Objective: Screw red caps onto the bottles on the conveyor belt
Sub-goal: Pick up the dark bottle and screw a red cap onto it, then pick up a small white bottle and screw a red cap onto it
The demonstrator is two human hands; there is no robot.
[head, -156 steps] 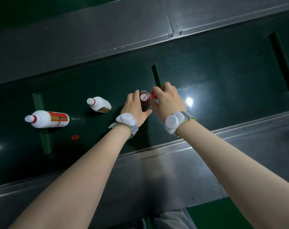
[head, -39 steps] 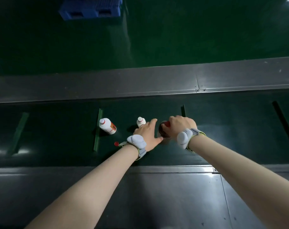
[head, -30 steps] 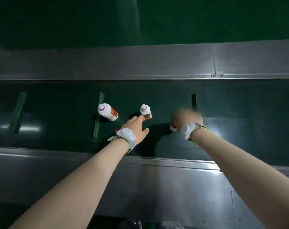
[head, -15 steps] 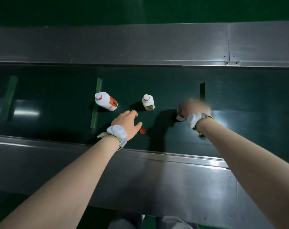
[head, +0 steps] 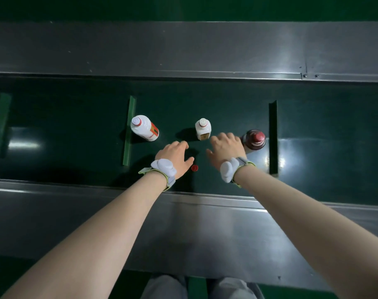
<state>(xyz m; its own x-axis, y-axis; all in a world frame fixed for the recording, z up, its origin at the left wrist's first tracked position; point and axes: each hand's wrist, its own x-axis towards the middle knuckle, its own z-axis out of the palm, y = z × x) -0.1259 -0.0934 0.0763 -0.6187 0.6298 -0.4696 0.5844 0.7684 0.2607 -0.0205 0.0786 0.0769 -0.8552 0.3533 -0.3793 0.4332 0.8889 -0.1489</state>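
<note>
Red-capped now, the dark brown glass bottle [head: 254, 140] stands alone on the green conveyor belt [head: 75, 134], released by the right hand [head: 223, 150], which has slid left, fingers spread and empty. Left hand [head: 176, 156] hovers open beside the small loose red cap [head: 194, 168], short of the small white uncapped bottle [head: 203, 128].

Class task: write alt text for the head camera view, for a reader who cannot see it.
Two bare hands, left hand and right hand, hover open over a dark green conveyor belt. A loose red cap lies between them; beyond stand two uncapped white bottles and a capped dark bottle.
</note>
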